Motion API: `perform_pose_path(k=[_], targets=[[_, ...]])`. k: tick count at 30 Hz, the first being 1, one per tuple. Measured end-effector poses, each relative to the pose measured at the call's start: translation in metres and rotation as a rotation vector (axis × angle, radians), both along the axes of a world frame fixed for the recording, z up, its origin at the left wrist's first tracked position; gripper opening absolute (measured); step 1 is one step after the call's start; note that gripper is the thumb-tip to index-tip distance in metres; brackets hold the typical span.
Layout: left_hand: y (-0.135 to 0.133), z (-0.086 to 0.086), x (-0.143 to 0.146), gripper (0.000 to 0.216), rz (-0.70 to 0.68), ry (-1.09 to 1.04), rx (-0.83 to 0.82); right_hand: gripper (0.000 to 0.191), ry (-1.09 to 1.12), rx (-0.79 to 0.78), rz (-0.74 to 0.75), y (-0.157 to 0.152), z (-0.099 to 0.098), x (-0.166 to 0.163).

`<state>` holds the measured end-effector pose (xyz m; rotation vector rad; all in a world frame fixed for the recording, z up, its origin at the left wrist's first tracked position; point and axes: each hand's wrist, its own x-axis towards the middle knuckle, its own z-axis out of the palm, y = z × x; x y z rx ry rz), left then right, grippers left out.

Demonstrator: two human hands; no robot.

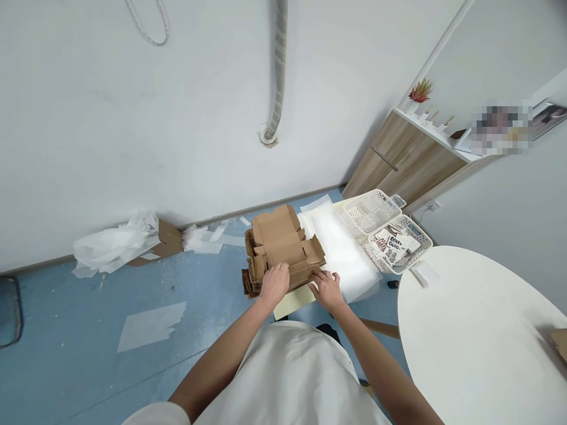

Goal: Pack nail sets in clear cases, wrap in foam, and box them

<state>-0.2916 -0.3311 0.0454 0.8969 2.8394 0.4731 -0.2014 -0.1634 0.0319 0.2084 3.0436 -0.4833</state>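
Observation:
A brown cardboard box (281,236), partly folded with its lid flap standing up at the back, lies on top of a stack of flattened cardboard boxes (250,276). Over the near left part of its front wall my left hand (275,283) is closed, thumb toward the middle. At the front right corner my right hand (326,288) pinches the same box with bent fingers; part of that grip is hidden. Just right of the stack lie white foam sheets (339,248) on the low pale yellow table (295,302).
Two white plastic baskets stand behind: one basket (374,200) holds clear packets, the other basket (429,243) printed cards. A round white table (478,330) is at right, a wooden cabinet (411,156) behind. Scrap wrapping (119,242) litters the floor at left.

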Motion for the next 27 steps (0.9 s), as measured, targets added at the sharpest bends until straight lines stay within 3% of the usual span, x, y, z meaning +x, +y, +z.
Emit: perform_pose_path(k=[3,8,14,18,24,27], targets=[[-0.003,0.004,0.001,0.019,0.001,0.076,0.056,0.038,-0.051,-0.2,-0.13,0.01,0.005,-0.004],[-0.002,0.006,0.012,0.016,-0.062,0.148,0.112,0.065,0.072,-0.537,-0.391,0.025,0.032,-0.02],[0.005,0.005,0.029,0.018,-0.163,0.111,0.177,0.041,0.075,-0.547,-0.519,0.025,0.05,-0.031],[0.002,0.011,0.036,0.024,-0.149,0.015,0.26,0.046,0.153,-0.749,-0.612,0.031,0.054,-0.02],[0.017,0.005,0.034,0.057,0.138,-0.167,0.275,0.037,0.387,-0.953,-0.74,0.058,0.06,0.016],[0.042,-0.006,0.037,0.073,0.157,-0.325,0.292,0.03,0.484,-1.06,-0.778,0.073,0.063,0.038]])
